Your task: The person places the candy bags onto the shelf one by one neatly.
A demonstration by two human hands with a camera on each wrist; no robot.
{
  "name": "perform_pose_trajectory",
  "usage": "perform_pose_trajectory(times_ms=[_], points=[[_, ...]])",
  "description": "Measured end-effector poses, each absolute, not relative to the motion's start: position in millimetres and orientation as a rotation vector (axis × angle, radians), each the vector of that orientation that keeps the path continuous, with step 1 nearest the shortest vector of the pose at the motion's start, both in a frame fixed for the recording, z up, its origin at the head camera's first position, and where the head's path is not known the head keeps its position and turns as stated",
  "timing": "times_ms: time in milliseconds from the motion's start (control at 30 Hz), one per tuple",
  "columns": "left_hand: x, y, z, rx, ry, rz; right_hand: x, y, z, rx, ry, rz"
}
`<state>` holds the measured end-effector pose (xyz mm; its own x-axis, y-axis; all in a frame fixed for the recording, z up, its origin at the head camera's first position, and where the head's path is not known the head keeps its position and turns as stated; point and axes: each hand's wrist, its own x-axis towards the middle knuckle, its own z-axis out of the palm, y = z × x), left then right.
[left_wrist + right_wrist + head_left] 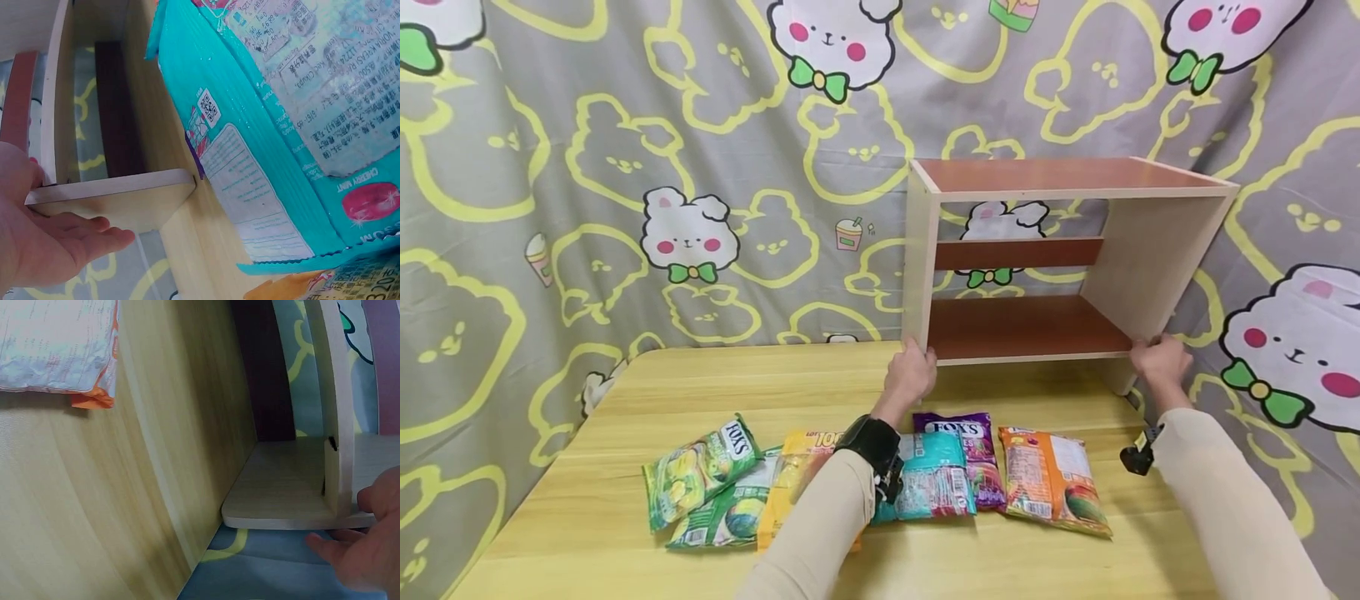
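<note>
My left grip (912, 375) and right grip (1161, 364) are pinching the upright, boxy brown-and-cream wooden rack (919, 258), colourful plastic candy bags (1052, 479) still lying outside it.

Shelf (125, 185), pale-sided with a dark brown rail (119, 112) and a red-brown strip (17, 100), its side panel gripped at lower left by the left hand (47, 244), thumb on one face, fingers reaching along the other. Teal bag (250, 125), large, filling the upper right, bearing a QR code, a white text label and a clear patch of print, with "CHERRY MINT" beside a pictured red sweet; a purple sliver (195, 156) at its edge. Yellow-orange bag (350, 281), cut off at lower right; wood-grain table (206, 250); grey cloth (147, 269), yellow-lined.
</note>
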<state>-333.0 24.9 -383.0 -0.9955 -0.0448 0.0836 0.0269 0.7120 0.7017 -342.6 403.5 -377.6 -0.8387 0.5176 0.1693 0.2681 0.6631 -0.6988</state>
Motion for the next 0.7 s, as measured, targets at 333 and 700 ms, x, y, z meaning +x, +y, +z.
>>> perform_pose_trajectory(times_ms=[333,700], points=[[-334,25,-384,-0.007,-2.831,-1.057,-340,403,-387,-0.555,-2.476,0.904],[-334,24,-384,-0.03,-2.8,-1.026,-344,405,-390,-0.581,-2.453,0.897]])
